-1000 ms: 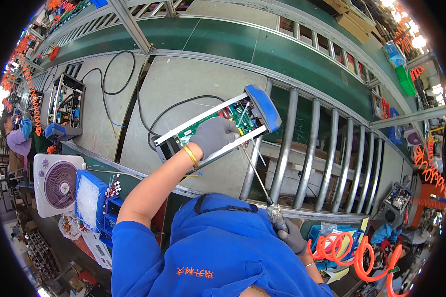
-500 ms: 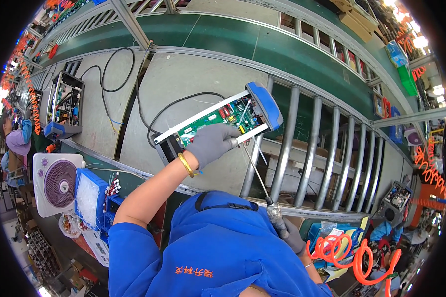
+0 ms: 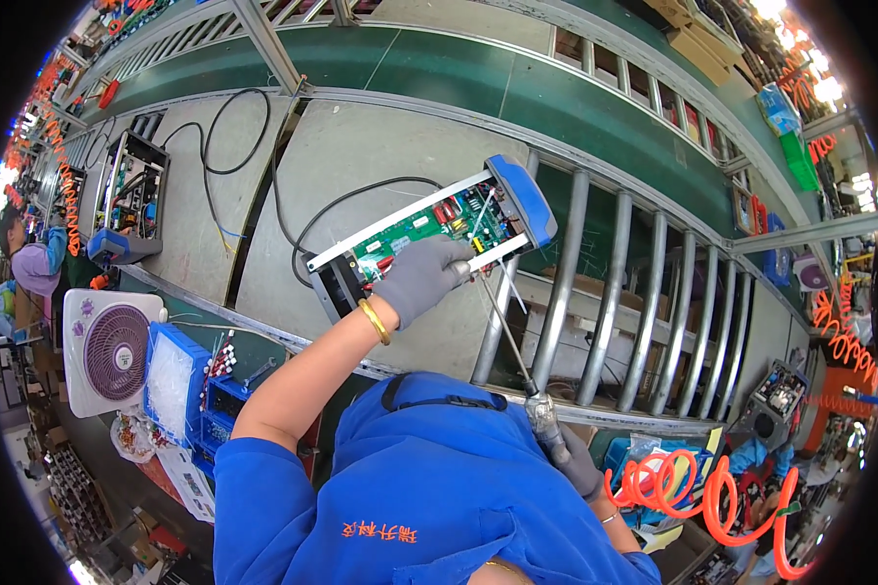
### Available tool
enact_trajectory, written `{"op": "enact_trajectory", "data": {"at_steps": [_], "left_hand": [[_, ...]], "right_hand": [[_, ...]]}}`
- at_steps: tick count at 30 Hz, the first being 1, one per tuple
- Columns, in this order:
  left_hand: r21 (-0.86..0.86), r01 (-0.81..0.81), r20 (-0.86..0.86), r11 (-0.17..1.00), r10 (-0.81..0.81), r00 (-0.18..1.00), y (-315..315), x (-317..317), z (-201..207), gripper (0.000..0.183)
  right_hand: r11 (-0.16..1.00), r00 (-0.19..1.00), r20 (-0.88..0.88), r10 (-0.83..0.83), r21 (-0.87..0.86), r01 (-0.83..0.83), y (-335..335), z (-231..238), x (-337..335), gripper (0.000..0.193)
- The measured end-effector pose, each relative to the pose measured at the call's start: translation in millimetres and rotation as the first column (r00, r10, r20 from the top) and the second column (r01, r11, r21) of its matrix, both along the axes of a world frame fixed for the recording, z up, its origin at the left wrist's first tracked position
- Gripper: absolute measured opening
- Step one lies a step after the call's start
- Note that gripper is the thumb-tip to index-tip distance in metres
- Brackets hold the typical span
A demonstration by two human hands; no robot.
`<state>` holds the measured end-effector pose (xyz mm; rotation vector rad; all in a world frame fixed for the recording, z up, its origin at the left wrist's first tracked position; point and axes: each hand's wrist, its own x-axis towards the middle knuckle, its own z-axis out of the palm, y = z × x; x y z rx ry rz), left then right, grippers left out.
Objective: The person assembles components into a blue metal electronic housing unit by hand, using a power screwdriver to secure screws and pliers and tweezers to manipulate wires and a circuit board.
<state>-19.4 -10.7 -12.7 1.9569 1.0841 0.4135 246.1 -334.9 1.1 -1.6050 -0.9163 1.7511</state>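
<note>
An open electrical unit (image 3: pixel 421 226) lies slanted on the grey bench top, with a green circuit board between two pale metal rails. A blue end cover (image 3: pixel 524 200) caps its right end; its left end is black. My left hand (image 3: pixel 421 281), in a grey glove, rests over the near rail with bent fingers closed on it. Low on the right, my right hand (image 3: pixel 578 468), gloved too, is wrapped round the handle of a power screwdriver (image 3: pixel 544 421). Its long thin bit points up to the near rail, beside my left fingertips; whether its tip touches is too small to tell.
Right of the unit runs a roller conveyor (image 3: pixel 607 297). A black cable (image 3: pixel 298 242) loops behind the unit. Another open unit (image 3: pixel 132 200), a purple-and-white fan (image 3: pixel 114 353) and blue bins (image 3: pixel 219 414) are left. Orange coiled hose (image 3: pixel 722 492) hangs at lower right; a co-worker (image 3: pixel 37 258) is far left.
The orange coiled hose has swung a little to the right and stretched. Both hands, the screwdriver and the unit keep nearly the same places.
</note>
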Motion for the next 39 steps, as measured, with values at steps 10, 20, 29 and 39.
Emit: {"op": "enact_trajectory", "data": {"at_steps": [10, 20, 29, 39], "left_hand": [[0.058, -0.004, -0.013, 0.998, 0.005, 1.0, -7, 1, -1, 0.028], [0.095, 0.007, -0.106, 0.995, 0.003, 0.994, -8, -1, -1, 0.03], [0.374, -0.232, -0.062, 0.898, 0.274, 0.96, -43, -14, 9, 0.029], [0.438, -0.742, -0.293, 0.508, 0.861, 0.416, -157, -299, -87, 0.02]], "right_hand": [[0.999, 0.999, -0.025, 0.04, -0.006, -0.04, -3, -5, 4, 0.088], [0.994, 0.995, -0.1, -0.016, 0.102, 0.026, -5, -17, -4, 0.076], [0.99, 0.993, -0.013, -0.113, -0.086, 0.112, -2, -15, -11, 0.064], [0.993, 0.991, -0.084, -0.107, -0.056, 0.102, -4, -21, -4, 0.1]]}}
